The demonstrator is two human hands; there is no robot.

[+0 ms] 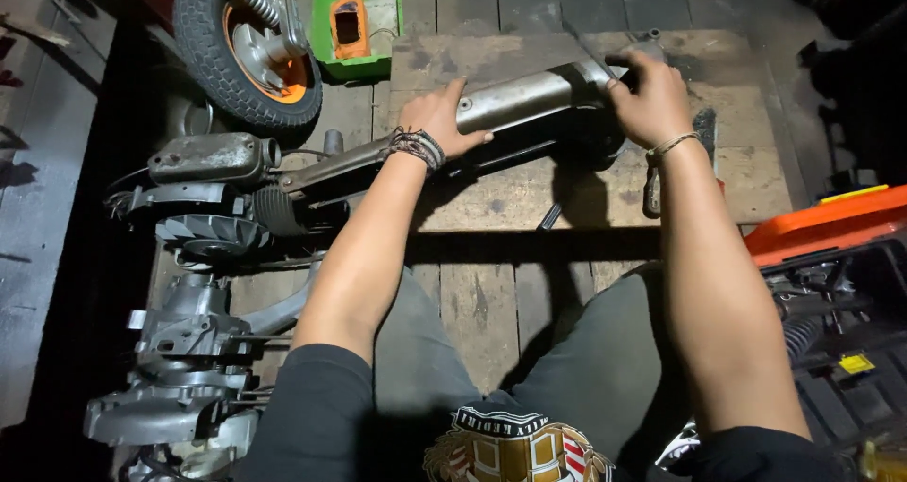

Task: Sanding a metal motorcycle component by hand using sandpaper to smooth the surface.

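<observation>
Lying across a worn wooden board on the plank floor, a long grey metal scooter exhaust pipe is gripped at both ends. The left hand is laid flat over its middle, fingers spread, while the right hand is closed around the dark far end. It is judged heavy, rigid and possibly greasy, best held by the tube. Left of the hands, a grey engine block and an orange-rimmed tyre are seen; beyond, a green plastic bin.
</observation>
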